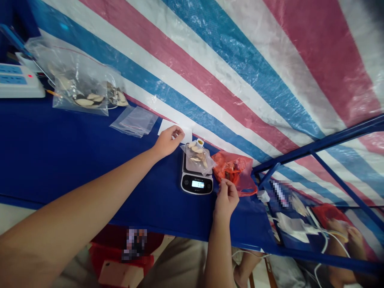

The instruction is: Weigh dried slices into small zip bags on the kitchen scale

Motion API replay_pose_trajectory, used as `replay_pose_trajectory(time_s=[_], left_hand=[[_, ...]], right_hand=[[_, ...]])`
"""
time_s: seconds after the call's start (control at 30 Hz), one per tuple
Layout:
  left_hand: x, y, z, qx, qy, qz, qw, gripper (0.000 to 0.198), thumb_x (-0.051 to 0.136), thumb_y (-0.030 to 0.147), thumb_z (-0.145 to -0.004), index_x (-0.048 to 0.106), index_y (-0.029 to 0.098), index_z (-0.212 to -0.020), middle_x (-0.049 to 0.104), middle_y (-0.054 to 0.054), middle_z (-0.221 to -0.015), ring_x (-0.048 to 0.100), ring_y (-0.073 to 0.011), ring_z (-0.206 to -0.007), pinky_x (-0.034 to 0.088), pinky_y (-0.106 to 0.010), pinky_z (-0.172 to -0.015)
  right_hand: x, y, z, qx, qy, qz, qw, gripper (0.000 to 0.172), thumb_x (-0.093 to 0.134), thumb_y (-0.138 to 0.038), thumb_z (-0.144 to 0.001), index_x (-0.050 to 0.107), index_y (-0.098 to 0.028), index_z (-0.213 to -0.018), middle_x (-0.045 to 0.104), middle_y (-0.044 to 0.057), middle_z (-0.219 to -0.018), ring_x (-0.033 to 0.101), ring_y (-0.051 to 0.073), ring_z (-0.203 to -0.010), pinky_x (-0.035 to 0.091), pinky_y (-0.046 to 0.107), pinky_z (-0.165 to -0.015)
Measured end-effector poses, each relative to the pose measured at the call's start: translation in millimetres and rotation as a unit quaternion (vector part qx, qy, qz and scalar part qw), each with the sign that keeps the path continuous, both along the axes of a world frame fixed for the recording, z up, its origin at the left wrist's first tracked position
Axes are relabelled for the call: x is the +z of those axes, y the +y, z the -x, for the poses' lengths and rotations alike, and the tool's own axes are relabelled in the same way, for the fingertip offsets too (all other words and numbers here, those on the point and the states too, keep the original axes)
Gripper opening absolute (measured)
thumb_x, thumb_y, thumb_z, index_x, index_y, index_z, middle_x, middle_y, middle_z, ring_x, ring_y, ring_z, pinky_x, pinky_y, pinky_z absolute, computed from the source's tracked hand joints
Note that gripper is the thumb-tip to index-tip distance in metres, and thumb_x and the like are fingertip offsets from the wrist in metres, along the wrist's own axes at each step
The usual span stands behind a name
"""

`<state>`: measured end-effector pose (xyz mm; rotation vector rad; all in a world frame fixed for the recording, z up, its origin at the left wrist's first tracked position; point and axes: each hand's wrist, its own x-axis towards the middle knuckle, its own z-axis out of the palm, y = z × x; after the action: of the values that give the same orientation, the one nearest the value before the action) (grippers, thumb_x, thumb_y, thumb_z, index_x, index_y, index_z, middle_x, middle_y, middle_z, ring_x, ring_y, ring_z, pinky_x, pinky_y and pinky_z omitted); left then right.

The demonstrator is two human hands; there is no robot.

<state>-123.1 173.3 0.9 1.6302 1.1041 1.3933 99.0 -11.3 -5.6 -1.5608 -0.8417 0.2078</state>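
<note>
A small digital scale [196, 185] with a lit display stands on the blue table. On its pan lies a clear plastic bag [210, 165] with several pale, dark-edged dried slices [197, 152]. My left hand [169, 140] hovers beside the scale, over a white card [187, 136]; its fingers are loosely curled, thumb apart, and nothing shows in them. At the near edge of a red plastic bag [244, 176], my right hand [227, 196] has thumb and fingers pinched together. What they grip is too small to make out. Dark pieces show inside the red bag.
Flat clear bags [135, 121] lie left of the card. Further left are a large zip bag [81, 80] of slices and a white power strip [21, 82]. A small white cup [200, 142] is behind the scale. Blue metal bars [318, 148] rise at right; another person's hands [345, 232] work beyond.
</note>
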Motion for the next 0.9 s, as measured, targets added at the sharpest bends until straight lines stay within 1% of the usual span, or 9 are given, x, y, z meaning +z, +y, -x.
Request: replay_pose_trajectory(time_s=[0.07,0.13,0.23,0.33,0.43,0.5,0.63,0.77,0.9], left_hand=[[3.5,-5,0,-0.03,0.033,-0.041,0.998,0.021,0.056,0.039,-0.091,0.065,0.021,-0.098,0.071,-0.005,-0.102,0.063,-0.0204,-0.095,0.05,-0.033,-0.084],[7.9,-14,-2,-0.083,0.089,-0.115,0.986,0.025,0.053,0.04,-0.095,0.067,0.023,-0.107,0.07,-0.007,-0.115,0.061,-0.0232,-0.112,0.047,-0.038,-0.098],[13.5,-28,-9,-0.169,0.193,-0.196,0.946,0.033,0.044,0.04,-0.102,0.065,0.028,-0.124,0.063,-0.007,-0.137,0.052,-0.0256,-0.133,0.034,-0.046,-0.113],[15.1,-37,-17,-0.216,0.262,-0.209,0.917,0.038,0.037,0.036,-0.105,0.06,0.031,-0.134,0.056,-0.006,-0.15,0.046,-0.0244,-0.142,0.027,-0.048,-0.116],[13.7,-40,-21,-0.219,0.281,-0.211,0.91,0.038,0.037,0.035,-0.105,0.06,0.032,-0.136,0.056,-0.004,-0.151,0.047,-0.0232,-0.142,0.025,-0.048,-0.117],[12.6,-40,-21,-0.213,0.278,-0.212,0.913,0.038,0.038,0.035,-0.105,0.06,0.032,-0.136,0.056,-0.003,-0.15,0.048,-0.0235,-0.141,0.025,-0.049,-0.117],[11.9,-39,-20,-0.209,0.268,-0.212,0.916,0.039,0.039,0.037,-0.105,0.06,0.031,-0.136,0.056,-0.004,-0.15,0.048,-0.0241,-0.14,0.026,-0.049,-0.117],[12.3,-40,-21,-0.206,0.268,-0.203,0.919,0.039,0.038,0.039,-0.105,0.06,0.03,-0.137,0.056,-0.005,-0.151,0.047,-0.0247,-0.141,0.027,-0.05,-0.117],[11.9,-41,-23,-0.212,0.265,-0.196,0.92,0.039,0.04,0.04,-0.104,0.06,0.03,-0.137,0.055,-0.005,-0.151,0.047,-0.0253,-0.141,0.027,-0.051,-0.117]], right_hand=[[2.1,-1,2,0.044,-0.109,-0.007,0.993,0.025,0.064,-0.04,-0.089,0.075,-0.018,-0.095,0.075,0.009,-0.098,0.068,0.023,-0.095,0.051,0.038,-0.091],[3.9,-1,4,0.108,-0.21,-0.003,0.972,0.026,0.057,-0.034,-0.095,0.078,-0.02,-0.104,0.075,0.01,-0.115,0.064,0.025,-0.115,0.045,0.044,-0.107],[3.7,1,9,0.175,-0.303,0.031,0.936,0.033,0.049,-0.028,-0.099,0.077,-0.023,-0.118,0.068,0.009,-0.135,0.046,0.027,-0.139,0.035,0.052,-0.117],[3.2,7,16,0.21,-0.372,0.07,0.901,0.042,0.043,-0.024,-0.1,0.07,-0.023,-0.132,0.057,0.007,-0.151,0.027,0.029,-0.152,0.027,0.06,-0.121],[5.6,13,23,0.218,-0.436,0.107,0.867,0.05,0.041,-0.019,-0.098,0.061,-0.022,-0.144,0.049,0.005,-0.157,0.02,0.031,-0.155,0.022,0.064,-0.122],[8.0,15,28,0.192,-0.457,0.12,0.86,0.053,0.04,-0.016,-0.096,0.059,-0.021,-0.145,0.052,0.006,-0.155,0.021,0.032,-0.153,0.023,0.065,-0.121],[10.0,11,30,0.133,-0.468,0.109,0.867,0.049,0.039,-0.013,-0.096,0.064,-0.017,-0.139,0.062,0.01,-0.142,0.033,0.033,-0.146,0.029,0.062,-0.118],[5.4,0,30,0.101,-0.438,0.074,0.89,0.041,0.041,-0.013,-0.098,0.07,-0.015,-0.126,0.069,0.013,-0.128,0.05,0.031,-0.132,0.039,0.057,-0.112],[1.0,-3,35,0.108,-0.437,0.087,0.889,0.04,0.04,-0.013,-0.098,0.07,-0.013,-0.124,0.064,0.018,-0.135,0.052,0.032,-0.129,0.043,0.057,-0.108]])
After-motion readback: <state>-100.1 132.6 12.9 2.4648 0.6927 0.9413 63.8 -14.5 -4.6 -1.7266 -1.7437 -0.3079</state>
